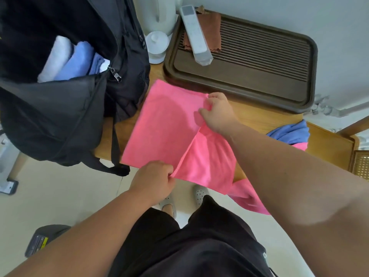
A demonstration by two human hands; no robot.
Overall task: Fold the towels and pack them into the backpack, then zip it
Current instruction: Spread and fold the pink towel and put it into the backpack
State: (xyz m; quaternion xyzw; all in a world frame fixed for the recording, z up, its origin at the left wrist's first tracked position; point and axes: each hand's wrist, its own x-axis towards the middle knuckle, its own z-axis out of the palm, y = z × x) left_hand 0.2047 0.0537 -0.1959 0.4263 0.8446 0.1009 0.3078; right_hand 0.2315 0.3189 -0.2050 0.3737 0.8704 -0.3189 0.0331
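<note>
While the left grip [154,179] and right grip [218,111] pinch corners of the flat pink cloth towel [159,124] at the front edge of the surface [259,118], folding is underway; next, probably lay the flap across.

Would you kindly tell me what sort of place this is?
Probably a home, perhaps a sitting room: a wooden table carries a slatted tea tray, a white kettle and a lidded cup, with a remote lying on the tray.
</note>
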